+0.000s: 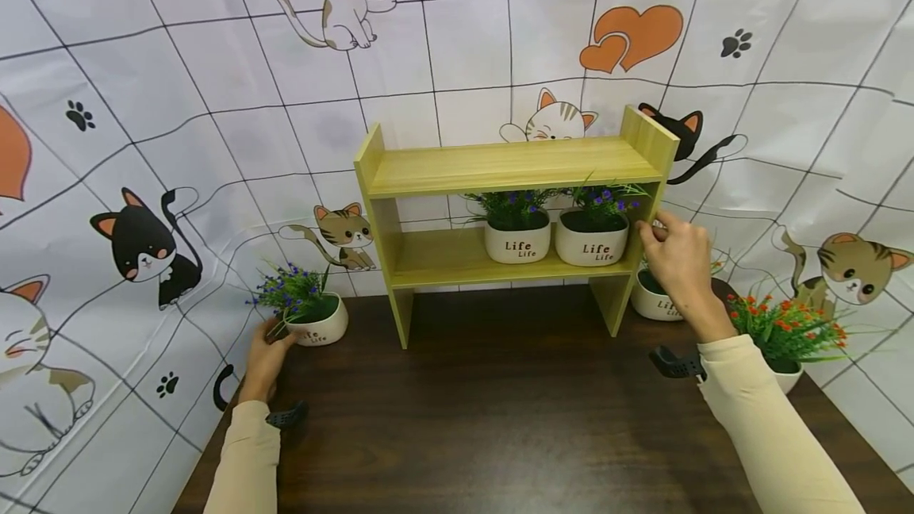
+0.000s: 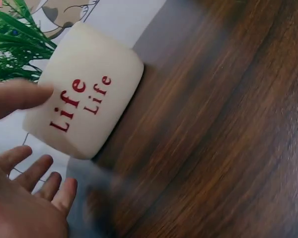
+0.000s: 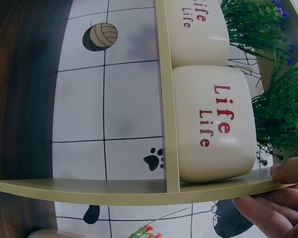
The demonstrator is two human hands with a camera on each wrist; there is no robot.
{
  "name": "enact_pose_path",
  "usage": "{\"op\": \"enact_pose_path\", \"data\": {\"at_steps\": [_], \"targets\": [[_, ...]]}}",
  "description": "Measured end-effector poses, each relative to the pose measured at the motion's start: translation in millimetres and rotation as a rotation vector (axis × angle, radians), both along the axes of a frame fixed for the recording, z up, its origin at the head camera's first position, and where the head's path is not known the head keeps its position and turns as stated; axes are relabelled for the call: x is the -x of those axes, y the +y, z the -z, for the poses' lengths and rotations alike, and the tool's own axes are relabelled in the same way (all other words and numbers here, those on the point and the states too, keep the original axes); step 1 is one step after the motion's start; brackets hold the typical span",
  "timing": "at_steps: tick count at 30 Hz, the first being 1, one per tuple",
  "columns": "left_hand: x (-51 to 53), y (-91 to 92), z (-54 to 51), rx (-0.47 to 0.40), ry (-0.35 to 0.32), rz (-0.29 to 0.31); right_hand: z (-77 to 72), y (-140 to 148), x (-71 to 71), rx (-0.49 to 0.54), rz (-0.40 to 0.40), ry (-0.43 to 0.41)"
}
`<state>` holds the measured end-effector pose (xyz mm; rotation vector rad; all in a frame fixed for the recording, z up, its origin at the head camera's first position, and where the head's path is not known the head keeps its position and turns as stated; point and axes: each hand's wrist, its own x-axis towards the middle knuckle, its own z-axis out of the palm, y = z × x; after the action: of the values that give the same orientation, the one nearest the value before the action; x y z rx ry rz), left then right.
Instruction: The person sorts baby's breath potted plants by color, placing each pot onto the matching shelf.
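White pot (image 1: pixel 651 301) partly hidden by the right hand (image 1: pixel 681 264) at right of the head view, left hand (image 2: pixel 21 201) cut off at lower left of its wrist view, green leaves (image 2: pixel 12 47) cropped upper left.

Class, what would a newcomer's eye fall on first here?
Probably the pale wooden shelf, central before the cat-print wall, two white pots on its lower board. The right hand pinches the shelf's right panel; the left hand is beside a purple-flowered pot at left.

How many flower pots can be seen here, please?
5: one pot by the left hand, two pots on the shelf's lower board, a pot partly behind the right hand, and another pot farther right. More may be hidden.
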<state>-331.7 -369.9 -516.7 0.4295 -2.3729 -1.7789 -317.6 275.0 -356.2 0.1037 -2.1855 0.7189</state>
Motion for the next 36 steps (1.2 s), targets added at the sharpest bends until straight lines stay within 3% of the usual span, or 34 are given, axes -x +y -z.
{"op": "enact_pose_path", "data": {"at_steps": [3,6,13,21,31,36], "targets": [[2.1,3.9,0.3,-0.001,-0.029,0.053,0.8,0.0,-0.1,-0.004,0.001,0.005],[5.1,7.7,1.8,-0.004,-0.012,0.082,1.7,0.4,-0.1,-0.001,0.004,0.006],[13.3,15.3,11.0,-0.031,0.024,0.093,1.9,0.6,0.4,0.002,0.000,0.016],[12.4,20.6,11.4,0.108,-0.068,0.081,1.7,0.5,0.8,-0.001,-0.005,0.018],[14.5,24.3,16.9,0.030,0.074,0.060,-0.2,0.5,-0.8,-0.005,0.007,0.008],[13.9,24.7,16.0,0.055,0.052,0.040,0.5,0.4,-1.0,-0.008,0.005,0.009]]}}
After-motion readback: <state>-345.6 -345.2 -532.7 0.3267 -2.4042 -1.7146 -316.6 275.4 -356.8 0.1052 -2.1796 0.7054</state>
